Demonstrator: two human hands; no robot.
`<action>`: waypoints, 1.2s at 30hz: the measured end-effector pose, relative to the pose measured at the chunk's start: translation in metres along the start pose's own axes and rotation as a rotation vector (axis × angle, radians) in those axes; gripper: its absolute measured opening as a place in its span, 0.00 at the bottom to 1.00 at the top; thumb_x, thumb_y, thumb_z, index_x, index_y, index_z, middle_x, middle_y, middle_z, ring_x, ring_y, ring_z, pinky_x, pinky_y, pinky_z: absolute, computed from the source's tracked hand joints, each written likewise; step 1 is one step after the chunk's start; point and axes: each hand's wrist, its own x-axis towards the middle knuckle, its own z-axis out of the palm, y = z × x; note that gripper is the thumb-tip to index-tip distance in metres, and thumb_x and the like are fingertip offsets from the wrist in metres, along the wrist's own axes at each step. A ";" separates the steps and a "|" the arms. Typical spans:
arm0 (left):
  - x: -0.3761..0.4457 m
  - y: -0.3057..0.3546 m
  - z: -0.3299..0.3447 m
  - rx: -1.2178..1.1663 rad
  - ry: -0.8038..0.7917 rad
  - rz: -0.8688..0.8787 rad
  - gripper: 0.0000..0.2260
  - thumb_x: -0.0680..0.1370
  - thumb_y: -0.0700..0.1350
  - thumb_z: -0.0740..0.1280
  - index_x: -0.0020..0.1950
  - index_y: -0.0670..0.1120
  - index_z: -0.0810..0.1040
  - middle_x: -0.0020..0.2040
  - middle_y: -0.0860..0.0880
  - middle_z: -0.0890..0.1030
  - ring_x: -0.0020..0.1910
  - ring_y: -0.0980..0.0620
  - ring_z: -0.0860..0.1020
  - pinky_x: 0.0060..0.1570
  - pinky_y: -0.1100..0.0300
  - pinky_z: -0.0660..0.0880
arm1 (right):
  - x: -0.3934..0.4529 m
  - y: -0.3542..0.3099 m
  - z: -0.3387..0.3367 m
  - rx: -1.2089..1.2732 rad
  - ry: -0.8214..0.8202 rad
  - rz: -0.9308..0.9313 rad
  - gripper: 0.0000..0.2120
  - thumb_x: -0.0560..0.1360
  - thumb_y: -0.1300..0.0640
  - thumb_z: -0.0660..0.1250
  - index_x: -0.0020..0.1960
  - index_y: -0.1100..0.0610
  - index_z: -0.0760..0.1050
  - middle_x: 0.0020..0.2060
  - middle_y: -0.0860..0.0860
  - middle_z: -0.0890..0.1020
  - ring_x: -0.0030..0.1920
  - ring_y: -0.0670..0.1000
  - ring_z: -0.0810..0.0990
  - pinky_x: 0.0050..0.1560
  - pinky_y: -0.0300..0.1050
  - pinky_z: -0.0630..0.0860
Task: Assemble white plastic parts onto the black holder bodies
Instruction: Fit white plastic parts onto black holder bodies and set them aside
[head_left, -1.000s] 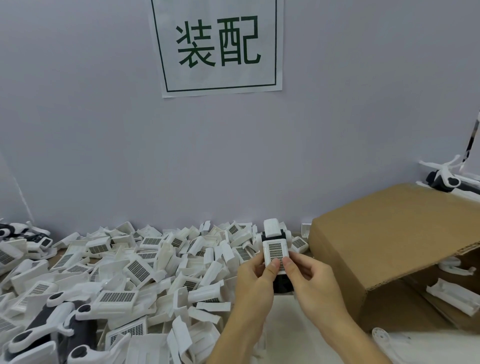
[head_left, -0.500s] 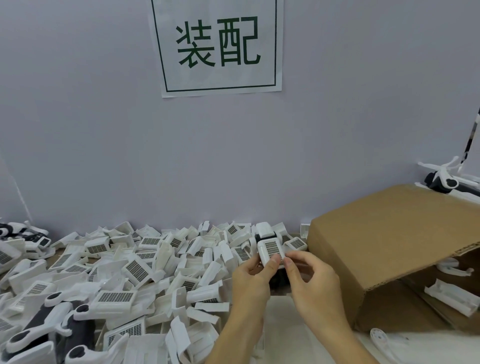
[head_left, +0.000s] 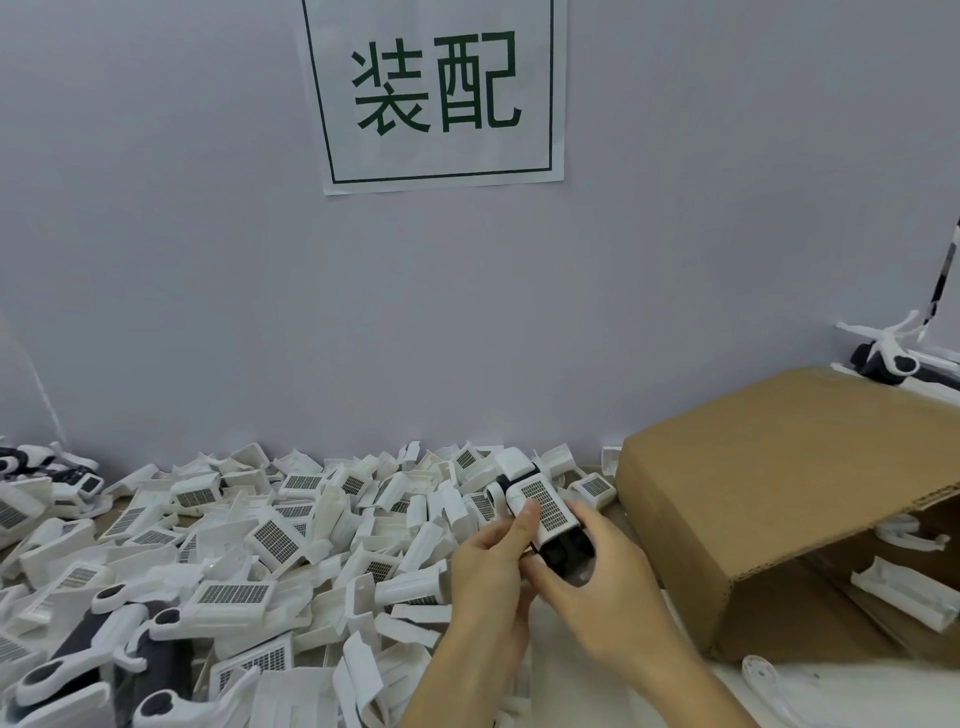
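Both hands hold one black holder body (head_left: 563, 553) with a white grid-faced part (head_left: 543, 506) on top, just in front of the pile. My left hand (head_left: 493, 566) grips it from the left, thumb pressed on the white part's grid face. My right hand (head_left: 597, 587) wraps round its lower right side, fingers curled under the black end. The piece lies tilted, its white top end pointing up and left. A big heap of loose white grid parts (head_left: 275, 540) covers the table to the left.
An open cardboard box (head_left: 769, 499) lies on its side at the right with white pieces (head_left: 904, 592) inside. Assembled black-and-white holders (head_left: 104, 654) lie at the lower left and one (head_left: 883, 364) behind the box. A paper sign (head_left: 436, 88) hangs on the wall.
The held piece has come down and tipped from upright to slanting right. My right hand has slid from pinching the grid face to cupping the black lower end.
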 end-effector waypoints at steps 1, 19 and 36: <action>-0.001 0.001 0.001 -0.012 -0.005 -0.010 0.18 0.69 0.46 0.76 0.52 0.34 0.85 0.48 0.35 0.86 0.40 0.43 0.85 0.35 0.57 0.82 | 0.000 0.000 -0.001 -0.032 0.023 -0.007 0.19 0.71 0.50 0.77 0.60 0.42 0.77 0.52 0.39 0.83 0.55 0.40 0.81 0.54 0.37 0.79; -0.004 0.013 -0.002 0.152 0.131 0.227 0.09 0.80 0.47 0.69 0.57 0.57 0.84 0.58 0.52 0.84 0.60 0.52 0.80 0.64 0.50 0.75 | 0.010 -0.008 -0.026 0.581 0.153 0.418 0.23 0.79 0.58 0.62 0.25 0.54 0.78 0.23 0.55 0.74 0.25 0.53 0.74 0.32 0.46 0.69; -0.004 0.017 -0.003 0.194 0.082 0.225 0.12 0.81 0.45 0.66 0.45 0.52 0.89 0.56 0.50 0.85 0.47 0.50 0.80 0.46 0.58 0.72 | 0.009 0.002 -0.036 0.797 0.044 0.697 0.21 0.82 0.47 0.53 0.54 0.61 0.79 0.29 0.63 0.78 0.17 0.49 0.64 0.18 0.36 0.64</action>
